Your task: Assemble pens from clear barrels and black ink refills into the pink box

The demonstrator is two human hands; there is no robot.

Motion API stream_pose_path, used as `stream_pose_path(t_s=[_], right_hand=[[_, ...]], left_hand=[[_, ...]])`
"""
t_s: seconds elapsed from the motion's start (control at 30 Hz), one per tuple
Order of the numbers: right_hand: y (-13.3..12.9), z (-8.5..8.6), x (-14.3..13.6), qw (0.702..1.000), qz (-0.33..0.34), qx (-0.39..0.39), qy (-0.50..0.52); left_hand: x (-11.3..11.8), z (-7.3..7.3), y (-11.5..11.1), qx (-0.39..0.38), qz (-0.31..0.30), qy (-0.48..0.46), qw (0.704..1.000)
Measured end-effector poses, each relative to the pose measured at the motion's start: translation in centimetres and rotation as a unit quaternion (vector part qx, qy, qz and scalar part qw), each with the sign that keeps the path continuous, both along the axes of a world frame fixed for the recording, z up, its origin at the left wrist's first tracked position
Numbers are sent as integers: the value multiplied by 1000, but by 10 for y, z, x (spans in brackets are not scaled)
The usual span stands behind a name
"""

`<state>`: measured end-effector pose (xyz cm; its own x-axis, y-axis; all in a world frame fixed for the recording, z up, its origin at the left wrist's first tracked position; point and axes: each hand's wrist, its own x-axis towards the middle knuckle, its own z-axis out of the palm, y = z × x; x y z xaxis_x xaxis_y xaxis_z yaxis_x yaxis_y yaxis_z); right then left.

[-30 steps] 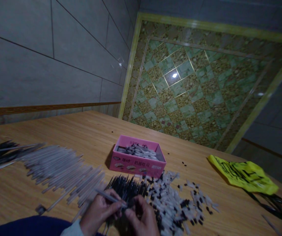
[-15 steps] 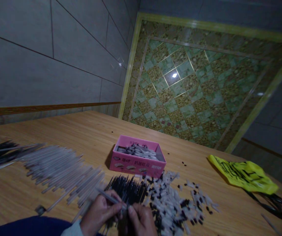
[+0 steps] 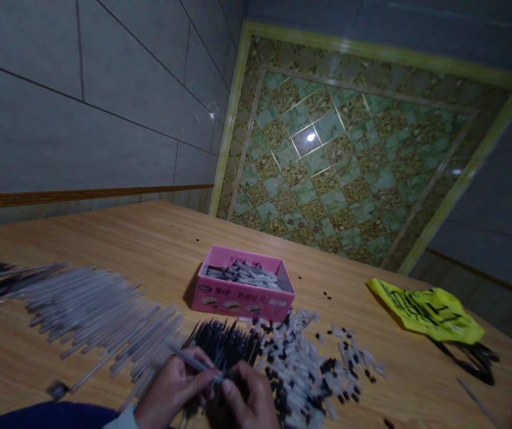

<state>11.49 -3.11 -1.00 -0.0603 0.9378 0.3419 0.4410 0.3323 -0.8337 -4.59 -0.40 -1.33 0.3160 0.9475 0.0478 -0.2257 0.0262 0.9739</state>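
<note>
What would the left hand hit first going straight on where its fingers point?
The left hand would likely meet the right hand first, close ahead; exact depth between them is unclear.

It looks like a room in a home: a grey tiled wall [image 3: 28, 137] near the wood-grain table's [image 3: 149, 244] far left edge, ornate green-patterned tiling [image 3: 305, 192] beyond its far edge.

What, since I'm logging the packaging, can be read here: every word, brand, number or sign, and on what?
"奶…吐司": front of the pink box; the character between is blurred.
Rest of the box's print: too small or blurred.
Yellow item: black marks like lettering, crumpled and unreadable.
No number is legible.
</note>
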Motion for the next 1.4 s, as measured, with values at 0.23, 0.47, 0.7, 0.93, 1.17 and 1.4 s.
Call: stream_pose_path(t_s=[0.23, 0.47, 0.7, 0.93, 1.17, 1.4], right_hand=[[2, -6, 1, 1000, 7, -27, 14], [8, -5, 11, 997, -10, -56, -55], [17, 22, 54, 952, -121, 32, -279], [20, 9, 59, 913, -124, 43, -386], [20, 6, 58, 918, -124, 48, -373], [23, 4, 59, 966, -125, 25, -223]], left_hand=[[-2, 1, 0, -20, -7, -2, 1000], [-1, -1, -1, -31, 28, -60, 997], [-4, 5, 1, -53, 37, -59, 996], [-5, -2, 5, -21, 39, 23, 999], [-6, -12, 8, -7, 36, 53, 998], [-5, -8, 9, -8, 35, 81, 996]])
